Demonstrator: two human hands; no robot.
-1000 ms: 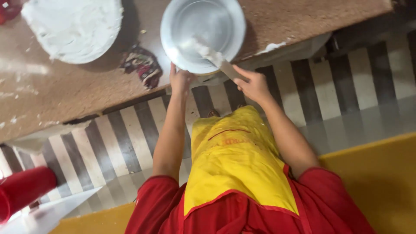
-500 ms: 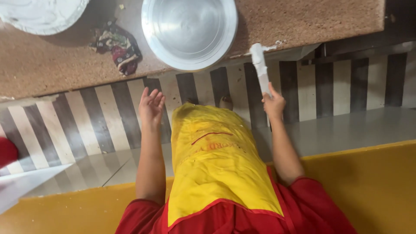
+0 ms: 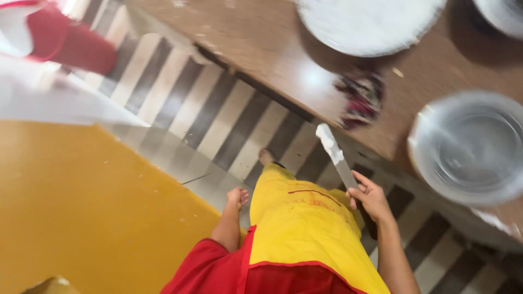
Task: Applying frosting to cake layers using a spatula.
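The spatula — a long flat blade coated with white cream toward its tip — is being held in the right hand. It is pointing up and away from the body, its tip hanging in the air just short of the edge of the worktop and above the striped floor. The fingers of the right hand are curling around the lower end of the blade, pinching it against the palm; the handle itself is hidden inside the grip.

The left hand is hanging at the person's side, well apart from the spatula. It is holding nothing, and its fingers are lying loosely together, pointing toward the floor.

A yellow apron is covering the front of the body between the two arms, worn over a red garment.

On the brown worktop, an empty metal bowl is sitting near the edge, to the right of the spatula tip. A crumpled dark cloth is lying between the bowl and a round white cake — the cake is standing further back, at the top of the view. Part of a second pale round object is showing in the upper right corner, blurred.

The floor is changing from brown and cream stripes to a plain yellow surface on the left. A blurred red and white object is appearing at the upper left.
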